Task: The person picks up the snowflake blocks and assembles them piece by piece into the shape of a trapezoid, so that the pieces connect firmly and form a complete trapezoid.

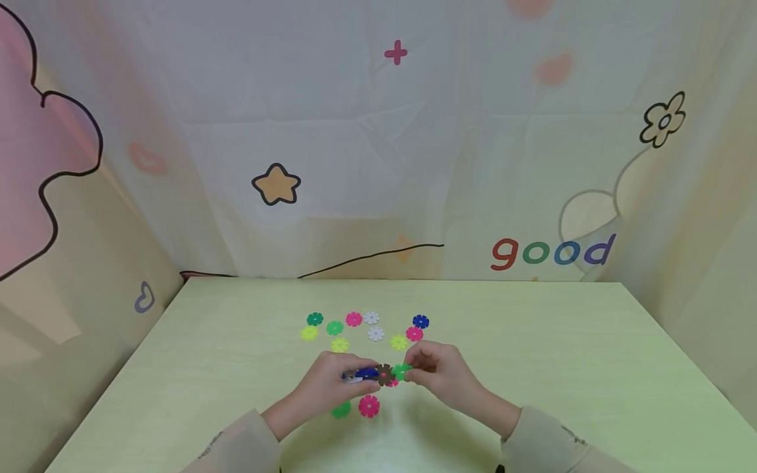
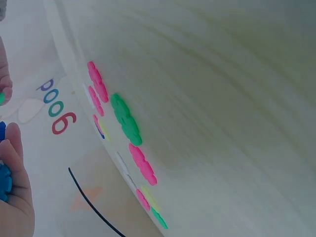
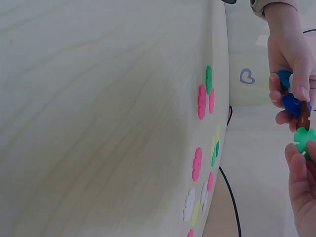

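My left hand (image 1: 334, 384) grips a joined row of flower-shaped plastic discs above the table. Light blue and dark blue discs (image 3: 292, 104) sit along the row, with a brown disc (image 1: 385, 375) at its right end. Between thumb and fingers, my right hand (image 1: 442, 369) pinches a green disc (image 1: 400, 372). Seen in the right wrist view, that green disc meets the brown disc's edge. The left palm and fingers hide part of the row. Only the left hand's edge and a blue disc (image 2: 5, 182) appear in the left wrist view.
Loose flower discs lie on the pale wooden table (image 1: 207, 381). A pink disc (image 1: 369, 406) and a green one are nearest me; several others, including a dark blue disc (image 1: 420, 321) and a yellow disc (image 1: 309, 333), spread behind my hands. A printed cloth (image 1: 331, 144) surrounds the table's back and sides.
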A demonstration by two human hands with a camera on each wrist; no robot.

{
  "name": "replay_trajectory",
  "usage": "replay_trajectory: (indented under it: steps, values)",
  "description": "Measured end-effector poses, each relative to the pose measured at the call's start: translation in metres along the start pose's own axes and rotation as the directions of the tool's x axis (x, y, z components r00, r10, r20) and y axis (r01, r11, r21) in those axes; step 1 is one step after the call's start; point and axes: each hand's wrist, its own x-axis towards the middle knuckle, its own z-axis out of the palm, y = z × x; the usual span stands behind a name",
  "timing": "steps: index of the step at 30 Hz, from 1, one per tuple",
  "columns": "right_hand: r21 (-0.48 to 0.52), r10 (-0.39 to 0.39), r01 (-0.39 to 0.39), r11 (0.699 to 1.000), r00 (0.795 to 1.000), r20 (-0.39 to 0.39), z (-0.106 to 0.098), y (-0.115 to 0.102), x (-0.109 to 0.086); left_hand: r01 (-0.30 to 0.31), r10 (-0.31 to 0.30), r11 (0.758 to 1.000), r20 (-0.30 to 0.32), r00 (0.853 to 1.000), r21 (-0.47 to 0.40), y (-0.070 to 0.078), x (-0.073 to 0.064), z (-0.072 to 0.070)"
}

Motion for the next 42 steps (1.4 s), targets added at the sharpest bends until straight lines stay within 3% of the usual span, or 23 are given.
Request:
replay_trajectory:
  steps: [7,15,23,26,34,42]
  values:
    - [0.028,-0.008,0.009,1.000,0.999,-0.043,0.002,-0.003,-0.002,0.002,-0.003,0.999,-0.026,1.000,-0.044,0.005,-0.002,-0.001]
    - [0.031,-0.048,0.047,0.998,0.999,0.014,0.002,-0.006,-0.003,-0.071,0.071,0.996,-0.003,0.997,-0.046,0.007,-0.005,-0.001]
    - [-0.007,-0.028,0.028,1.000,0.999,0.024,0.000,-0.007,0.004,-0.068,0.060,0.989,0.068,0.996,0.132,0.014,0.000,-0.005]
    - [-0.004,-0.018,0.018,1.000,0.999,0.045,0.001,-0.005,0.007,-0.063,0.051,0.987,0.087,0.995,0.150,0.015,0.001,-0.003]
    - [-0.004,0.024,-0.024,1.000,0.993,0.118,0.000,0.001,0.015,0.001,-0.010,0.993,0.081,0.997,0.119,0.008,0.001,0.000]
    - [-0.102,0.168,-0.150,0.983,0.965,0.203,-0.016,0.021,0.029,0.141,-0.146,0.987,0.067,0.987,0.073,-0.006,0.001,-0.010]
